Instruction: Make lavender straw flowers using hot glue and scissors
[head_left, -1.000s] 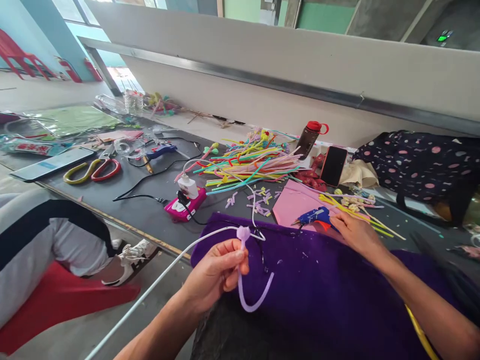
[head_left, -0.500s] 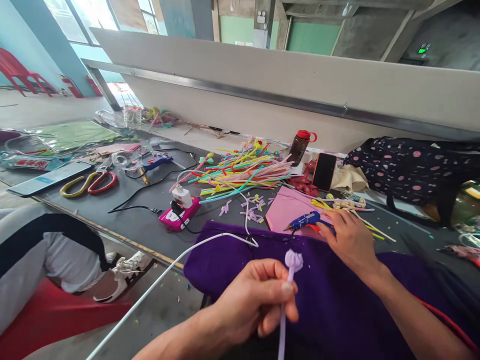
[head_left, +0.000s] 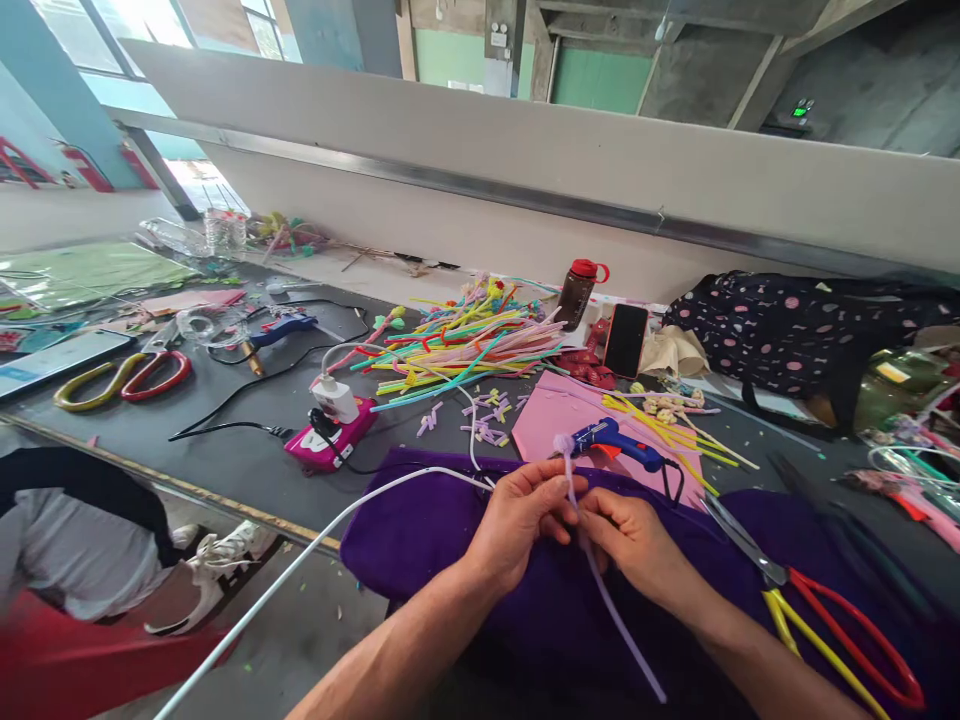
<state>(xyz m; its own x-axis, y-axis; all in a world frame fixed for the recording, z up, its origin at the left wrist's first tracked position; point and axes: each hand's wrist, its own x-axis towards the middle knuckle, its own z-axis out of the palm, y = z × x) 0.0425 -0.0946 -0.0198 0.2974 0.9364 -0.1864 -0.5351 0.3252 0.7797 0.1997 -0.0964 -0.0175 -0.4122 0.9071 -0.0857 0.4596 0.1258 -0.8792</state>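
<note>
Both my hands meet over a purple cloth (head_left: pixel 420 530) on my lap. My left hand (head_left: pixel 521 515) pinches a lilac straw (head_left: pixel 600 580) just below its curled flower-like tip (head_left: pixel 562 443). Beside it, my right hand (head_left: pixel 626 535) has its fingers closed on the same straw, whose long tail runs down to the lower right. A blue glue gun (head_left: pixel 615 443) lies just beyond my hands on a pink sheet (head_left: pixel 547 410). Red and yellow scissors (head_left: pixel 825 620) rest on the cloth at the right.
On the dark table (head_left: pixel 247 460) lie a heap of coloured straws (head_left: pixel 465 340), a pink power strip with a white plug (head_left: pixel 330 425), a dark bottle (head_left: pixel 577 293), a phone (head_left: pixel 626 340) and a spotted bag (head_left: pixel 810 335). Another person's leg and shoe (head_left: pixel 210 565) show at lower left.
My right hand left the glue gun and came back to grip the straw beside my left hand. The straw's tip now stands upright and the camera has swung right.
</note>
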